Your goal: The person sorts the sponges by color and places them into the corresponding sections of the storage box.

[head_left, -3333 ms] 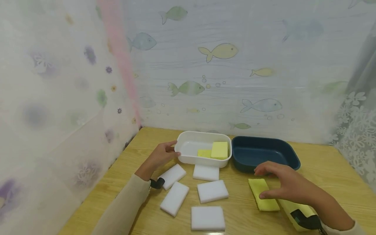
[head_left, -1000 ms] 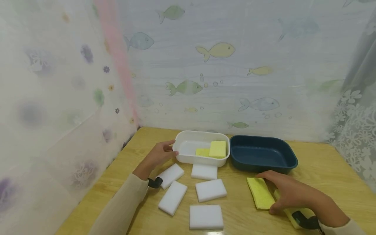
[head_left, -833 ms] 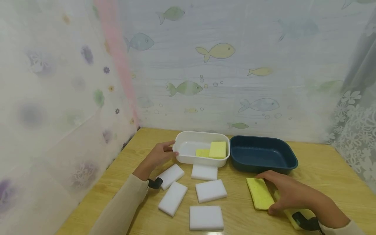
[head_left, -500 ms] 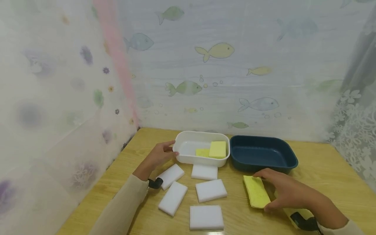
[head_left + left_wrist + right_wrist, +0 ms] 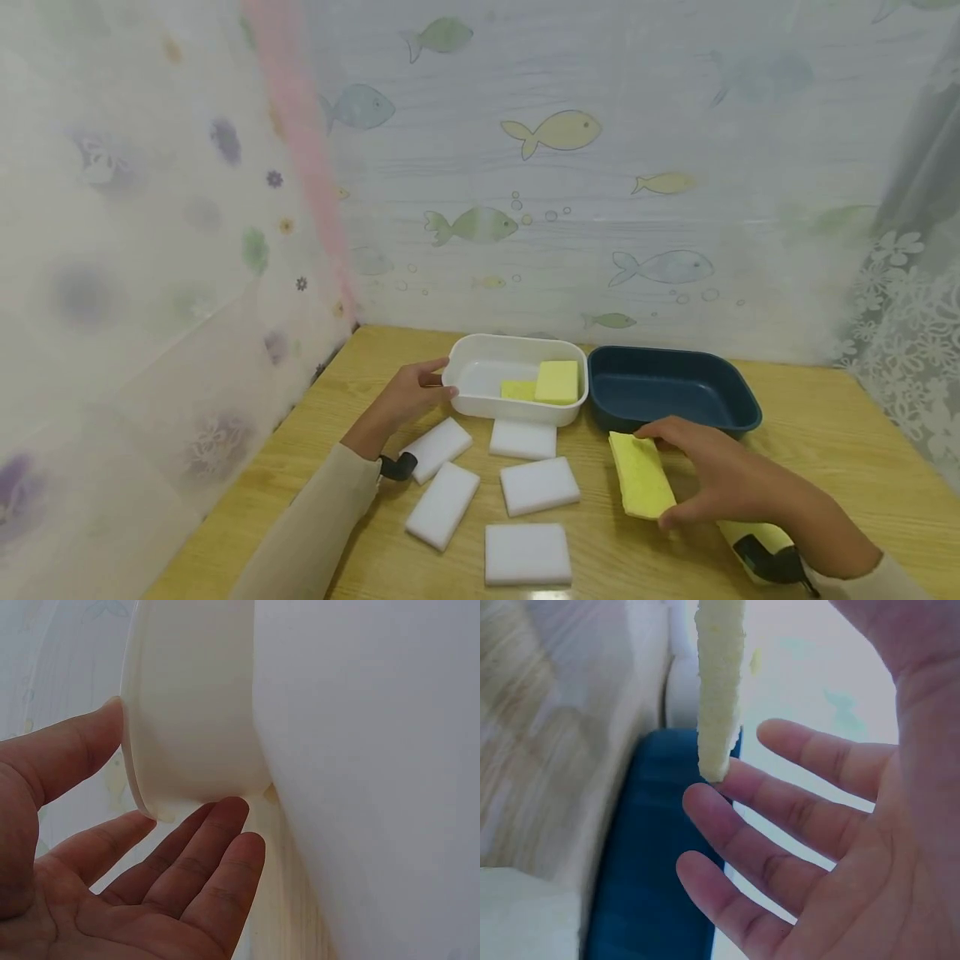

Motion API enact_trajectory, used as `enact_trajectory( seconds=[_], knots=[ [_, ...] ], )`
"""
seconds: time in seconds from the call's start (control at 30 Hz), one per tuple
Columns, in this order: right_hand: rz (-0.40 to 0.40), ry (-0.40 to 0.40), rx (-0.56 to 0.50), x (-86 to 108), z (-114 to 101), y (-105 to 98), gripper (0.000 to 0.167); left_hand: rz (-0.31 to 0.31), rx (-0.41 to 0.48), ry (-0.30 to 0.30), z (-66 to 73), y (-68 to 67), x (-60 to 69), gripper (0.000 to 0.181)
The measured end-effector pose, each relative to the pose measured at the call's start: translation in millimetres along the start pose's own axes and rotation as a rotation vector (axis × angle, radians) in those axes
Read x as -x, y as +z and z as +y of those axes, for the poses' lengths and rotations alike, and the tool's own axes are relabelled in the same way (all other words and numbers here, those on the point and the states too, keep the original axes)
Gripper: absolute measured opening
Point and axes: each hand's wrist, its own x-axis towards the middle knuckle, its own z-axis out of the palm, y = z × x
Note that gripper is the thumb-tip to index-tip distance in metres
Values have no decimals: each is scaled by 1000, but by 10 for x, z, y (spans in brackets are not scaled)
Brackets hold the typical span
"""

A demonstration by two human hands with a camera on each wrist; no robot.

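My left hand [image 5: 408, 404] is at the left end of a white plastic tub [image 5: 480, 406]. In the left wrist view its thumb and forefinger touch the tub's rim, and the other fingers are nearly straight. With the thumb and fingers of my right hand [image 5: 731, 475] I pinch a yellow sponge [image 5: 643, 479] by its ends, raised above the table and tilted. In the right wrist view this sponge [image 5: 720, 690] shows edge-on against the fingertips. Two yellow sponges [image 5: 557, 382] lie in the right half of the tub. Another yellow sponge [image 5: 757, 537] lies partly hidden under my right wrist.
A dark blue tub [image 5: 675, 392] stands against the white tub's right side. Several white sponges [image 5: 527, 554] lie on the wooden table [image 5: 600, 558] in front of the white tub. Fish-patterned sheeting [image 5: 555, 208] hangs behind the table.
My right hand has come down, taken hold of the yellow sponge, and moved it up and left off the table. My left hand stays at the white tub.
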Motion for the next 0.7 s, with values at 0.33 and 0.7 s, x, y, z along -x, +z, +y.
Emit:
enact_trajectory(
  seconds=[0.33,0.7],
  knots=[
    [33,-33,24,-146,-61,-124,94,-7,-9,1,-6,28,-34,76],
    [35,13,39,-372,-102,-242,98,-5,-1,-14,-19,1,-18,76]
  ],
)
